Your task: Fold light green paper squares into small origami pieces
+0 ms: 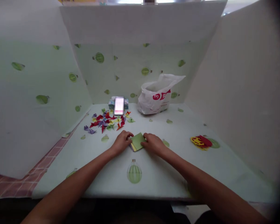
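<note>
A small stack of square coloured paper [138,141] lies between my two hands, just above or on the table; I cannot tell which. Its top sheet is green, and yellow and purple edges peek out at the lower left. My left hand [122,141] pinches the stack's left side with thumb and fingers. On the opposite side, my right hand [153,143] grips the right edge, thumb on the green sheet. Beyond my left hand lies a loose heap of folded paper cranes [105,122] in red, purple, yellow, green and orange.
Behind the cranes a lit phone [119,105] leans on a tissue box [111,103]. A white plastic bag [155,98] stands at the back. Red and yellow cut-out pieces [202,142] lie at right. White panels [224,71] enclose the balloon-print tablecloth [102,183].
</note>
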`<state>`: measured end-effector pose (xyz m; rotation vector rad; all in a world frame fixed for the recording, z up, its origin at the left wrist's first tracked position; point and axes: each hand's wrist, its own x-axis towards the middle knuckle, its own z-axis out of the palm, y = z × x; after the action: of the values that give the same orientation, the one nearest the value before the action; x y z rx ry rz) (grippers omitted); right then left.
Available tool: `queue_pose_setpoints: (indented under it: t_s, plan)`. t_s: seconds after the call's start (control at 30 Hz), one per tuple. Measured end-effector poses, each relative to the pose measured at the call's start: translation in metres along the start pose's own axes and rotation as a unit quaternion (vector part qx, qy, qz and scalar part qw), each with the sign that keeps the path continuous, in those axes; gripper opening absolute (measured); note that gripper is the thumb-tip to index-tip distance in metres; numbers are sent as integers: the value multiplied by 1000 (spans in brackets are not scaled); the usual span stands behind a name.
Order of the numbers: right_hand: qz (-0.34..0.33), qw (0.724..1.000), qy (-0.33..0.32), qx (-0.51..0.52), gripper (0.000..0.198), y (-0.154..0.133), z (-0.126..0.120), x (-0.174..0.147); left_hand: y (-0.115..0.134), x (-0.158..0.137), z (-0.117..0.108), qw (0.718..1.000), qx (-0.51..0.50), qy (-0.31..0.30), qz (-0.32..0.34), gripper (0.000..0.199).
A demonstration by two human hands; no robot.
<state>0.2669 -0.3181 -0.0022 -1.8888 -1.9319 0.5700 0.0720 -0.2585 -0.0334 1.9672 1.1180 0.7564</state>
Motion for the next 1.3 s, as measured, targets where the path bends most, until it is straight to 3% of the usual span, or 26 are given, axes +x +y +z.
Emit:
queue_pose_setpoints:
  t_s: [0.1, 0.23, 0.5, 0.77, 1.17, 1.3]
  plan:
    - [-49, 998, 14, -41, 32, 12, -6, -1, -15, 7, 7, 1000, 9, 8, 22, 23]
    - [-217, 968, -84, -98, 56, 24, 0, 0, -24, 1, 4, 999, 2, 13, 39, 23]
    - [-306, 946, -22, -104, 29, 32, 38, -8, -22, 1, -6, 999, -4, -15, 39, 18]
    - [-327, 943, 18, -61, 22, 27, 32, -7, -23, 2, -12, 998, -24, -50, 31, 16]
    - [-305, 950, -21, 62, 29, 39, 26, -3, -16, 1, -16, 997, 10, -67, 42, 16]
    - [-307, 946, -13, 106, 15, 44, 30, -2, -17, 3, -15, 997, 8, -65, 34, 17]
